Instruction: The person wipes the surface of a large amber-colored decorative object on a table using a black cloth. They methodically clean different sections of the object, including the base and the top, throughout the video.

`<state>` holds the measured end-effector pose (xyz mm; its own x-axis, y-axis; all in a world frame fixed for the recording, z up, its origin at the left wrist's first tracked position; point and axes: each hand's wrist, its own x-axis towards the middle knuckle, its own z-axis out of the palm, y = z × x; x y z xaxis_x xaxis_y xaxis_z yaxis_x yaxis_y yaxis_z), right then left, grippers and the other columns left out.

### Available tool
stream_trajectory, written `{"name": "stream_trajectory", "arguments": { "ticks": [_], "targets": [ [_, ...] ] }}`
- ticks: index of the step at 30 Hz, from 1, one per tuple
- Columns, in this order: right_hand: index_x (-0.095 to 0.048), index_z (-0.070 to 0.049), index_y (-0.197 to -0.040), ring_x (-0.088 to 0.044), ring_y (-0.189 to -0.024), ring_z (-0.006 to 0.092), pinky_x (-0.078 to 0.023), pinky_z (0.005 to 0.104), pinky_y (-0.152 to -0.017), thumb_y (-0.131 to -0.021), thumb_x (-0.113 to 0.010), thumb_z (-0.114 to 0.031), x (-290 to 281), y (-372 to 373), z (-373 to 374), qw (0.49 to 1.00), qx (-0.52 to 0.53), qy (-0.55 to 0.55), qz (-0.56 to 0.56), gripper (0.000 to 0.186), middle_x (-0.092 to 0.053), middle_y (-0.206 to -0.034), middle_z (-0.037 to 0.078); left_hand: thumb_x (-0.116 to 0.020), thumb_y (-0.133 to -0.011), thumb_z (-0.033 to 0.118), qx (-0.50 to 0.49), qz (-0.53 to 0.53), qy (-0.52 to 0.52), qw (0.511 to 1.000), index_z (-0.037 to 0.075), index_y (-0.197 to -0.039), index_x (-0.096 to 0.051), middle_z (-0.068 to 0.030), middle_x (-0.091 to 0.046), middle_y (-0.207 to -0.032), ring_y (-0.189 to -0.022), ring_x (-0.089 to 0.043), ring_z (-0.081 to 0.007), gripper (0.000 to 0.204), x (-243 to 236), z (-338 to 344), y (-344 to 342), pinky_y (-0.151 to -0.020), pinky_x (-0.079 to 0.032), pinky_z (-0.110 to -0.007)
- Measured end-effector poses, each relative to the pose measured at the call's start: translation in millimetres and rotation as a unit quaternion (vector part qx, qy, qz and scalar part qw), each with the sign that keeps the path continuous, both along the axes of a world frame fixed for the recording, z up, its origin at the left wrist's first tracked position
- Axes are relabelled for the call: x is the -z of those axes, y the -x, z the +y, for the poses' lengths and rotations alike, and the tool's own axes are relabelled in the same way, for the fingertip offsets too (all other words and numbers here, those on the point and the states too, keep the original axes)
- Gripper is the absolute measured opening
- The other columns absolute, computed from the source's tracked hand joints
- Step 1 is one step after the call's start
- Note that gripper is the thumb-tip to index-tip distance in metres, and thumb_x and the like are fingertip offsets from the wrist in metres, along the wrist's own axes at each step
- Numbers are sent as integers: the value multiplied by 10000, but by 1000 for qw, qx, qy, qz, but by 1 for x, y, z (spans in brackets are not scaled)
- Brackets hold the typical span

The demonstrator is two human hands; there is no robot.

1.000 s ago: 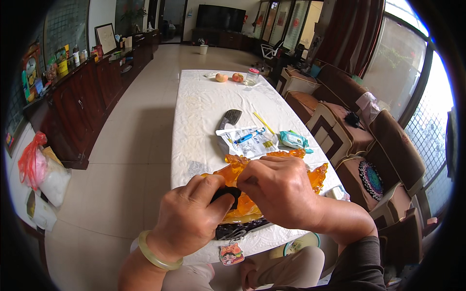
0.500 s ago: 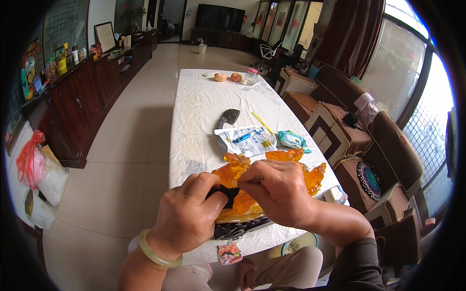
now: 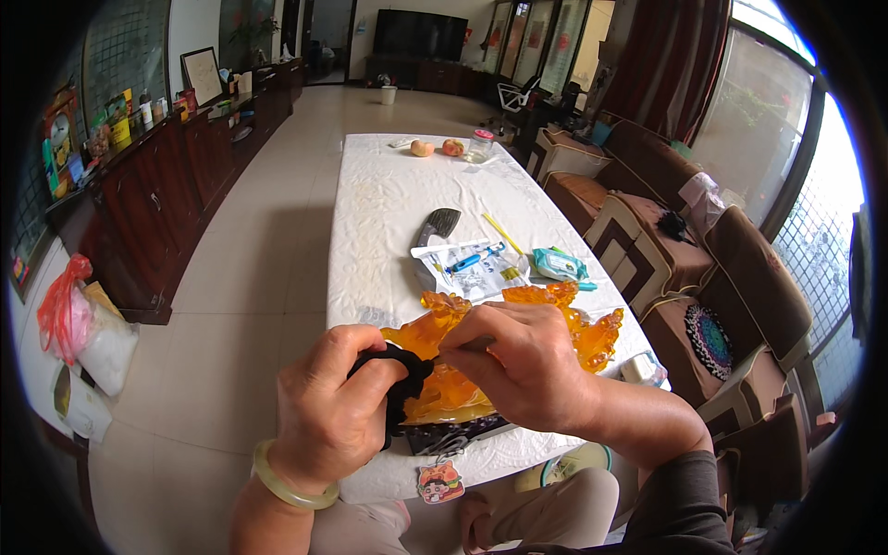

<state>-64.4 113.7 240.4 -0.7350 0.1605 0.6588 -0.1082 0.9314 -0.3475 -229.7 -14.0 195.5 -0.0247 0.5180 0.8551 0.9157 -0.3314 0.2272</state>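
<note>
An amber, see-through carved ornament [image 3: 444, 388] on a dark base [image 3: 453, 437] stands at the near end of the table. My left hand [image 3: 335, 398], with a pale bangle at the wrist, is closed on a bunched black cloth [image 3: 405, 377] at the ornament's left side. My right hand [image 3: 523, 361] is closed in a pinch above the ornament's middle, hiding part of it. Whatever lies between those fingertips is too small to make out. From the table's front edge hangs a cartoon tag [image 3: 439, 482].
Beyond the ornament lie a silver packet [image 3: 474, 268], a blue-handled tool [image 3: 476, 258], a dark-bladed knife [image 3: 440, 223], a yellow stick [image 3: 502, 232] and a teal wipes pack [image 3: 560, 265]. Peaches [image 3: 422, 148] and a jar [image 3: 479, 145] are at the far end. Right stands a sofa [image 3: 647, 245].
My left hand has drawn left and a little down, away from my right hand, and more of the black cloth shows. My right hand has shifted slightly left, still pinched.
</note>
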Motion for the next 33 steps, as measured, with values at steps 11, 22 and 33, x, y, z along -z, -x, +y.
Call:
{"name": "stream_trajectory", "arguments": {
  "ticks": [11,22,33],
  "targets": [
    [-571,-37,-829,-656,-660,323,-525,396,-583,-786,-704,2,-7,11,-7,991,-1,-114,-71,146,-633,-721,109,-696,-668,31,-20,90,27,995,57,-836,-677,-63,-601,-972,-800,-645,-213,172,7,1,-4,-558,-528,-327],
    [-587,-31,-857,-671,-646,294,-520,356,-577,-805,-702,20,-1,8,-1,999,-5,-19,-47,136,-641,-702,106,-674,-648,-7,-7,55,22,998,46,-785,-639,-76,-593,-943,-793,-644,-234,151,12,-1,-1,-571,-539,-343],
    [-578,-40,-838,-644,-633,312,-504,383,-550,-792,-703,-18,1,5,-4,1000,-25,-15,9,135,-631,-716,113,-666,-630,-71,4,-7,-3,1000,37,-789,-651,-91,-585,-931,-692,-620,-231,193,8,-7,4,-552,-508,-335]
  ]
}}
